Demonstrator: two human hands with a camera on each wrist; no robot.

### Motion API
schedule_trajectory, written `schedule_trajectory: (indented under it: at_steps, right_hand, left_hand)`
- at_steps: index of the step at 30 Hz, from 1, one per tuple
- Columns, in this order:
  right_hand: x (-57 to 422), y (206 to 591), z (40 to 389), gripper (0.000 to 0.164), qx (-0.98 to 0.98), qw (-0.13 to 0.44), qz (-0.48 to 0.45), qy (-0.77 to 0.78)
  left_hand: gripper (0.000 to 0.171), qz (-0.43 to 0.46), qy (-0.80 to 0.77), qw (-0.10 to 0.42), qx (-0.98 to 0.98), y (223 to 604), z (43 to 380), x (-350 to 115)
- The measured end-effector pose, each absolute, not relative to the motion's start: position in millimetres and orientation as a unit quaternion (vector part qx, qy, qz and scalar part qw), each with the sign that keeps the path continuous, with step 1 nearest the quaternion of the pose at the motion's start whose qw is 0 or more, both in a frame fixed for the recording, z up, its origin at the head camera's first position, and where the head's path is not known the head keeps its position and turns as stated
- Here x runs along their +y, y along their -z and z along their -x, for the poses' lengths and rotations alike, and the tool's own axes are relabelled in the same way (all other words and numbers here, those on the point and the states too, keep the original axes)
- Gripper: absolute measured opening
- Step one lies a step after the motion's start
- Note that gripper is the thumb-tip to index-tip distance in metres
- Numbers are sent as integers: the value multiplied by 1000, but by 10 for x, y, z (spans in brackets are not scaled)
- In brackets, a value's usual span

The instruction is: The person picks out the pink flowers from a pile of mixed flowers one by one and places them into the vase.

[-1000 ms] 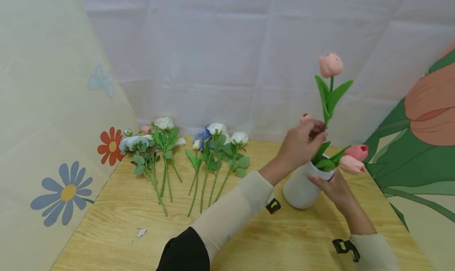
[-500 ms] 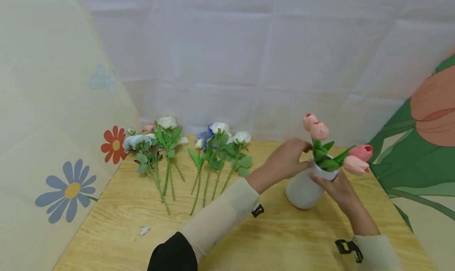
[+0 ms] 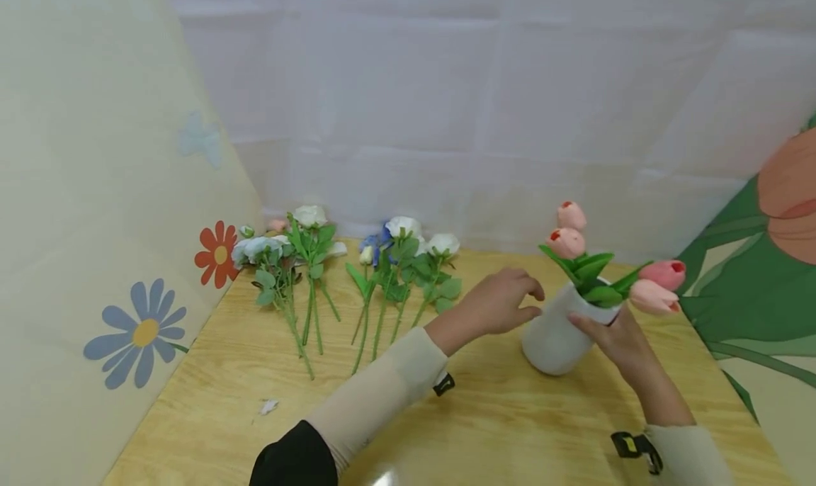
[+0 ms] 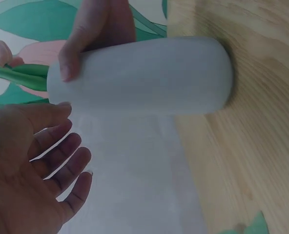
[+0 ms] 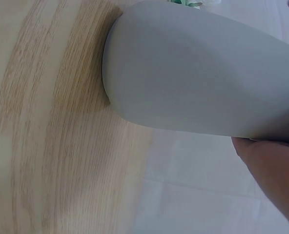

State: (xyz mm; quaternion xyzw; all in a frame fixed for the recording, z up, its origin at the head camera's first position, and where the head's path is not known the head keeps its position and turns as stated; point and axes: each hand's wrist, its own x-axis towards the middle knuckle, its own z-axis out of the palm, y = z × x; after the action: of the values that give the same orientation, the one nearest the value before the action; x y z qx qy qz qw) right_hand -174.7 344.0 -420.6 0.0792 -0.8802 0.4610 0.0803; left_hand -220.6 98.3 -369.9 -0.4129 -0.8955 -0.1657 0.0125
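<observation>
Now my left hand (image 3: 491,303), fingers relaxed and empty, has let go of the pink tulip (image 3: 566,243), which seems settled in the white vase (image 3: 556,338) my right hand (image 3: 618,342) grips near the rim

White vase (image 3: 553,337), base on wooden table (image 3: 497,415); four leafy pink tulips (image 3: 566,242) in it, one deeper pink.

Right half: 1 white vase (image 3: 553,341), 4 tulip heads (image 3: 654,297), 1 left hand (image 3: 494,303), 1 right hand (image 3: 610,337). Left to centre: 2 flower clusters (image 3: 310,242) (overlapping; singles uncountable). Lower left: 1 scrap (image 3: 269,406).
</observation>
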Motion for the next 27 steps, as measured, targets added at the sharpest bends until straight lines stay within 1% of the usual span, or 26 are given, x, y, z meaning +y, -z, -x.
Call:
schedule_trajectory:
  at_steps: [4,13,27]
  right_hand:
    - [3449,4216,1759,51,-883,88,-83,-453]
    - [3464,4213,1774,52,-876,87,-91,-465]
    - [3457,4227,1757,57,-876,82,-95,-466]
  left_hand:
    - [30,391,155,2,-907,3798,2223,816]
    - [31,363,147,5,-920,3913,2333,411]
    - [31,288,184,-9,-940,3997,2392,-149]
